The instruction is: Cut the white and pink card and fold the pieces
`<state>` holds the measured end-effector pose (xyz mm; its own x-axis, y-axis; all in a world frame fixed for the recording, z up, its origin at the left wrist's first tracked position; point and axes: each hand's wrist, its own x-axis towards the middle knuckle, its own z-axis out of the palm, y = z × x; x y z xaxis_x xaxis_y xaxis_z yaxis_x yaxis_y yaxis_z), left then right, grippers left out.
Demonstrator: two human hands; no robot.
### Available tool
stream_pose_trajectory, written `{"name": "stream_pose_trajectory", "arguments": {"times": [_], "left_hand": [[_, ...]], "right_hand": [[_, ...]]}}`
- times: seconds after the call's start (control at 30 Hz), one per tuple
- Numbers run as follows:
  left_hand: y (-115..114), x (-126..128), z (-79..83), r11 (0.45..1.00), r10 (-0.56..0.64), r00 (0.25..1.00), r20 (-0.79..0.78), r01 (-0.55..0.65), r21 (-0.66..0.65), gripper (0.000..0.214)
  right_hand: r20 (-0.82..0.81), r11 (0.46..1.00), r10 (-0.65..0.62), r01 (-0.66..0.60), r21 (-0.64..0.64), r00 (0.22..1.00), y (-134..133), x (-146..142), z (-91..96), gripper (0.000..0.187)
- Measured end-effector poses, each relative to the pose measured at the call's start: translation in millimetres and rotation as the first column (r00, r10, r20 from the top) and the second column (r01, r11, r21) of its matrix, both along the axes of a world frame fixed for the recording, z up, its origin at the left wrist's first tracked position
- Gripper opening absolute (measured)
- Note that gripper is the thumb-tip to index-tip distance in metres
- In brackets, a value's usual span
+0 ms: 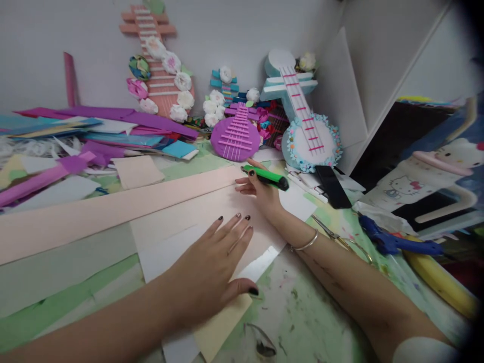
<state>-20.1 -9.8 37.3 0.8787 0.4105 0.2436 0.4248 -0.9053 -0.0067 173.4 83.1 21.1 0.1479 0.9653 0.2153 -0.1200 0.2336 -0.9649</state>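
My left hand [212,267] lies flat with fingers spread on a pale pink foam sheet [181,229] at the middle of the table. Farther back, my right hand [260,191] is closed around a green utility knife with a black end [266,177], held at the sheet's far edge beside a long pink foam strip [94,212]. A silver bangle is on my right wrist.
Foam guitar models with paper flowers [302,126] lean against the back wall. Coloured foam sheets [113,126] are piled at the back left. Scissors [336,237], a blue glue gun [393,242], a black phone [333,186] and a Hello Kitty container [423,181] lie on the right.
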Motion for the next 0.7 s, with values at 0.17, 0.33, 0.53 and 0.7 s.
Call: {"name": "stream_pose_trajectory", "arguments": {"times": [0.17,0.33,0.53,0.7], "left_hand": [[0.2,-13.2,-20.7,0.97,-0.147,0.988,-0.044,0.135,-0.201,0.085],[1.6,-19.7,-20.7,0.956,-0.183,0.979,-0.089,0.156,-0.247,0.086],[5.5,-20.3,-18.6,0.963,-0.199,0.976,-0.089,0.178,-0.205,0.085],[8.3,-21.1,-16.6,0.951,-0.2,0.976,-0.089,0.171,-0.259,0.086]], "right_hand": [[0.117,0.98,0.051,-0.072,0.188,0.992,1.3,-8.1,-13.4,0.031],[0.481,0.95,0.132,-0.25,0.189,0.866,3.3,-3.5,-19.5,0.038],[0.637,0.911,0.204,-0.382,0.153,0.743,-0.7,-0.2,-15.4,0.047],[0.675,0.899,0.226,-0.416,0.132,0.703,-0.8,-1.3,-15.5,0.046]]}}
